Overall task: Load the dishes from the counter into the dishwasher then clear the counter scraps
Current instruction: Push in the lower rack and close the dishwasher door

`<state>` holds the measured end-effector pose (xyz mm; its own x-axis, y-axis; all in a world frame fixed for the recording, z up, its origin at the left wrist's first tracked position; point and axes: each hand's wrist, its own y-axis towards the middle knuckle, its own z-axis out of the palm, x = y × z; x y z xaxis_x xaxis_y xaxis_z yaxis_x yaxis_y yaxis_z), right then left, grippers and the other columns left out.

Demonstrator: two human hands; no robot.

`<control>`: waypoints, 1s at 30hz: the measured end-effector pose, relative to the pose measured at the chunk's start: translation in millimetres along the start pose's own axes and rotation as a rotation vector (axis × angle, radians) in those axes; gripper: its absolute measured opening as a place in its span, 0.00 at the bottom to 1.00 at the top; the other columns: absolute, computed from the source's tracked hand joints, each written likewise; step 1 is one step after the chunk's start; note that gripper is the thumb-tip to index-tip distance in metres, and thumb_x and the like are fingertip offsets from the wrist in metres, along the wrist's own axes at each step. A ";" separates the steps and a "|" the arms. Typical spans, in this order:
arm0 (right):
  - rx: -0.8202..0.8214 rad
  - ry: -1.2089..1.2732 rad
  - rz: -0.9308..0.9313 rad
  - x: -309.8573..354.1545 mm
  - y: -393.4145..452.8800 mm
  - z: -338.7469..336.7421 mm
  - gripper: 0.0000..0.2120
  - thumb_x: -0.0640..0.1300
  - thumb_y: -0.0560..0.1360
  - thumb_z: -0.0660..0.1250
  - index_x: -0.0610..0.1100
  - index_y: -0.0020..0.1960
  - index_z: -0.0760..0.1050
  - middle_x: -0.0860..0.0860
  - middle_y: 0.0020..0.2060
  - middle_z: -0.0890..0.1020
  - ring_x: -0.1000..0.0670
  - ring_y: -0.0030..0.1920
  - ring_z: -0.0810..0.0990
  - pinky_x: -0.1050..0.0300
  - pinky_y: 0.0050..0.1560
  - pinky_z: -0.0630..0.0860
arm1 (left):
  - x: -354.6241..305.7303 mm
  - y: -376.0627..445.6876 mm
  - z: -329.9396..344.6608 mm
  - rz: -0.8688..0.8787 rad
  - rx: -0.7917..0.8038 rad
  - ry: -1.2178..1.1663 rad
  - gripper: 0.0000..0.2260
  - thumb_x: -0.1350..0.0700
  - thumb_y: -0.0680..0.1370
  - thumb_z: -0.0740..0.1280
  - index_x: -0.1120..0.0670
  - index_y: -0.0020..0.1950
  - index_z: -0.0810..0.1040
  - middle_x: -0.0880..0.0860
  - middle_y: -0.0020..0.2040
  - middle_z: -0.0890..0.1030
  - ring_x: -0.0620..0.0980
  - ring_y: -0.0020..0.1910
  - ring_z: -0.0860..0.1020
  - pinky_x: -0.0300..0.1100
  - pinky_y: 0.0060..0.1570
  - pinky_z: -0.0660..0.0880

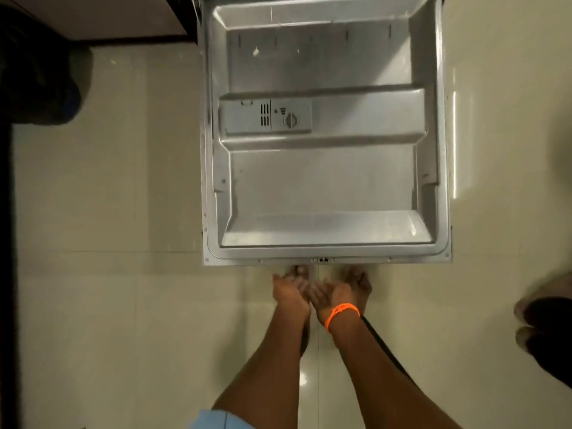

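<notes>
The dishwasher door (pixel 325 187) lies fully open and flat, its steel inner side facing up, with the grey detergent dispenser (pixel 266 116) on its left half. No dishes or racks are in view. My left hand (pixel 289 292) and my right hand (pixel 332 297), which has an orange band at the wrist, are close together just below the door's front edge (pixel 325 260). Both are turned palm up with relaxed fingers and hold nothing. Whether the fingertips touch the edge cannot be told. My feet show beneath the hands.
Pale glossy floor tiles (pixel 123 274) surround the door. A dark bulky object (pixel 40 75) sits at the left by a dark cabinet edge (pixel 6 274). Another person's feet (pixel 541 323) stand at the right edge.
</notes>
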<state>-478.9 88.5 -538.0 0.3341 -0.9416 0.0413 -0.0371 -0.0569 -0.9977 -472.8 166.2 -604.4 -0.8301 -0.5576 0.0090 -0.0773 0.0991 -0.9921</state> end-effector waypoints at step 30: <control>0.148 0.370 -0.091 50.9 -232.9 21.8 0.32 0.66 0.78 0.57 0.42 0.69 0.70 0.40 0.62 0.76 0.40 0.59 0.77 0.42 0.61 0.74 | -50.7 -289.6 7.1 0.139 0.277 -0.362 0.39 0.30 0.77 0.60 0.57 0.77 0.65 0.62 0.73 0.69 0.64 0.71 0.70 0.57 0.69 0.68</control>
<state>-432.8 61.0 -304.8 -0.0325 -0.9923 0.1193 0.1223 -0.1224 -0.9849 -404.5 160.0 -318.5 -0.5723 -0.8110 -0.1217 0.2119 -0.0028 -0.9773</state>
